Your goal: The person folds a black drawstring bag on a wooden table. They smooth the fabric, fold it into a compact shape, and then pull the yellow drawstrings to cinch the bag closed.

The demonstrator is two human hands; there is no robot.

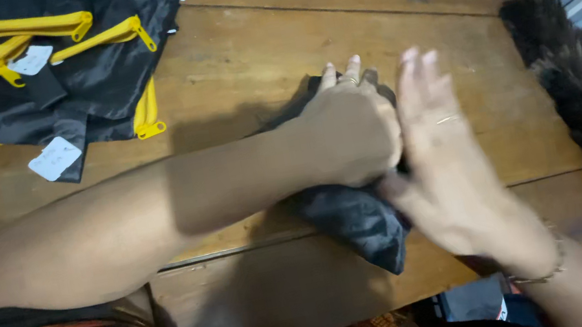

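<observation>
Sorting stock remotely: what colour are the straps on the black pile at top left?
Yellow straps on the black fabric pile, clearest in the head view.
</observation>
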